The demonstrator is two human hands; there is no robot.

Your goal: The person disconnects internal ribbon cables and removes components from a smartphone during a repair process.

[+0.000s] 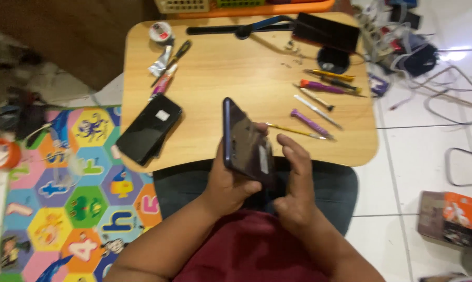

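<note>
A dark blue smartphone (244,142) is tilted up on its long edge over the near edge of the small wooden table (231,73). My left hand (226,184) grips it from below and behind. My right hand (294,180) rests against its right side, fingers extended along the glossy face. A second black phone (149,128) lies flat at the table's left edge, partly overhanging it.
Several small screwdrivers and picks (319,99) lie on the table's right half. Glue tubes (163,70), a tape roll (161,32) and a black stand (246,28) sit at the back. A colourful foam mat (63,193) covers the floor left; cables (445,89) and a box (450,216) lie right.
</note>
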